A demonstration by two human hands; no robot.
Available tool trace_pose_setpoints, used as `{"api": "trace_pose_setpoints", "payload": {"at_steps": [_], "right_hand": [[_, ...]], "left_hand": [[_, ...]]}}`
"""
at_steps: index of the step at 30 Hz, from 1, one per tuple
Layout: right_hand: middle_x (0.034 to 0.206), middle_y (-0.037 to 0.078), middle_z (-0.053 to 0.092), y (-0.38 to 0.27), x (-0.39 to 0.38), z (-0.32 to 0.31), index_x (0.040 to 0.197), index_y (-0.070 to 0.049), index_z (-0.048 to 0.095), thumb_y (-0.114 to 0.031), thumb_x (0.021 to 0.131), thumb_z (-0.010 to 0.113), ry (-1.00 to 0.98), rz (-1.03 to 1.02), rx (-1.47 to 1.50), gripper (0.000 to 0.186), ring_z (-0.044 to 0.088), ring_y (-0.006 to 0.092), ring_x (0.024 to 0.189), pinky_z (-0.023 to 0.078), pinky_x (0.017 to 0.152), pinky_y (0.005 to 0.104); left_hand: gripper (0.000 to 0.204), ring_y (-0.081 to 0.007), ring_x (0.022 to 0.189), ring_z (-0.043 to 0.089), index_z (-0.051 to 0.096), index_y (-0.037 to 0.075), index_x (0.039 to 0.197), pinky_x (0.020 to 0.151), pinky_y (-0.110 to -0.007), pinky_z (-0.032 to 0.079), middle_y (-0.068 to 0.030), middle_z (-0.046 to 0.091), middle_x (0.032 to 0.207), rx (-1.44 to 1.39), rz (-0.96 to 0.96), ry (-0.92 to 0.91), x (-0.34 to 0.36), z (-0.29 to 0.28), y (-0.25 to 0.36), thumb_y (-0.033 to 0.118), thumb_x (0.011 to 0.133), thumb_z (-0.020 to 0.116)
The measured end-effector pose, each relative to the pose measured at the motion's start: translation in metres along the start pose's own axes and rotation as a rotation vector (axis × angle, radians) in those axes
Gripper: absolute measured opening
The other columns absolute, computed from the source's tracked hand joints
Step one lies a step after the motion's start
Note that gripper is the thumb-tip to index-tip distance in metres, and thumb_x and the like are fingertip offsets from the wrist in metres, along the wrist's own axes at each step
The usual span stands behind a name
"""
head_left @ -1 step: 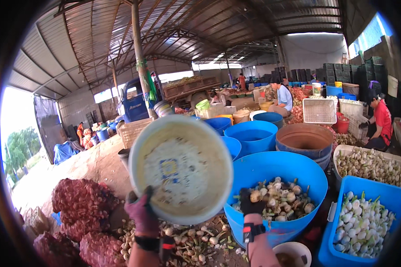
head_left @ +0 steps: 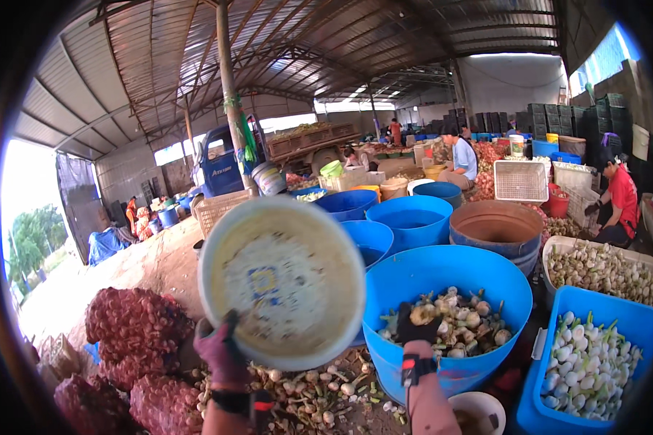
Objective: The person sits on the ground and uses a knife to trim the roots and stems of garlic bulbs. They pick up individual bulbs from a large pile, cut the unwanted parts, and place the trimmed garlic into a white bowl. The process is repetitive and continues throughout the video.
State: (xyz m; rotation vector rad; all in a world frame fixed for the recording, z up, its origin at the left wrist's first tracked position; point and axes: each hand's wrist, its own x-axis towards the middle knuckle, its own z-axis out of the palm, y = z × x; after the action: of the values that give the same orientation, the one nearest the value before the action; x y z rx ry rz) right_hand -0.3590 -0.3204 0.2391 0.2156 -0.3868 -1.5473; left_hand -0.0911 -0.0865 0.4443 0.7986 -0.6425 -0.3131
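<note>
While the left hand [head_left: 225, 355] grips a basin [head_left: 301, 286], the right hand [head_left: 416, 330], closure unclear, reaches among bulbs [head_left: 475, 319].

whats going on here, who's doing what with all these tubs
The person's gloved left hand holds a pale round basin tilted up by its lower edge. The gloved right hand is down in a big blue tub, at the garlic-like bulbs; whether it grips one is hard to tell. A blue crate of whiter bulbs sits to the right, and full red net sacks lie at the left.
</note>
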Motion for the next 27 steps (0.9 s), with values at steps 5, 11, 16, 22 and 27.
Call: {"api": "trace_pose_setpoints", "payload": {"at_steps": [5,11,16,22,27], "right_hand": [[0.141,0.011,0.031,-0.006,-0.022,0.045,0.137,-0.013,0.032,-0.058,0.077,0.057,0.319,-0.357,-0.803,0.079,0.034,0.0348,0.123,0.031,0.099,0.0554],[0.095,0.018,0.059,-0.013,-0.073,0.037,0.101,-0.005,0.054,-0.046,0.078,0.064,0.272,0.166,-0.496,0.048,0.058,0.035,0.086,0.047,0.084,0.0535],[0.081,0.014,0.063,-0.005,-0.143,0.01,0.083,-0.004,0.058,-0.027,0.084,0.06,0.234,0.557,-0.962,0.024,0.061,0.0301,0.074,0.051,0.079,0.0499],[0.075,0.012,0.061,-0.014,-0.202,-0.078,0.096,0.001,0.06,-0.014,0.08,0.063,0.218,0.789,-1.561,0.023,0.06,0.0259,0.056,0.053,0.053,0.0405],[0.063,0.007,0.059,-0.032,-0.244,-0.163,0.073,-0.001,0.064,-0.014,0.075,0.07,0.113,1.083,-1.851,0.014,0.057,0.0187,0.05,0.046,0.046,0.031]], "left_hand": [[0.028,-0.0198,0.075,0.06,0.059,-0.003,0.098,0.072,-0.031,0.048,-0.0089,0.064,0.089,0.112,-0.001,0.072,-0.032,-0.143,0.062,0.0,0.072,0.065],[0.035,-0.0205,0.085,0.061,0.058,-0.004,0.106,0.08,-0.033,0.048,-0.0106,0.062,0.1,0.246,0.035,0.185,-0.094,-0.246,0.124,0.002,0.072,0.064],[0.018,-0.0169,0.078,0.059,0.062,0.001,0.094,0.074,-0.031,0.046,-0.0059,0.062,0.088,0.431,-0.025,0.394,-0.123,-0.328,0.139,0.006,0.076,0.064],[0.023,-0.0227,0.082,0.061,0.06,-0.001,0.101,0.077,-0.036,0.049,-0.0091,0.063,0.093,0.2,-0.178,0.555,-0.16,-0.375,0.152,0.009,0.079,0.063],[0.028,-0.0227,0.08,0.061,0.059,-0.003,0.105,0.075,-0.035,0.05,-0.0101,0.063,0.093,0.365,-0.21,0.582,-0.167,-0.398,0.154,0.01,0.08,0.062]]}}
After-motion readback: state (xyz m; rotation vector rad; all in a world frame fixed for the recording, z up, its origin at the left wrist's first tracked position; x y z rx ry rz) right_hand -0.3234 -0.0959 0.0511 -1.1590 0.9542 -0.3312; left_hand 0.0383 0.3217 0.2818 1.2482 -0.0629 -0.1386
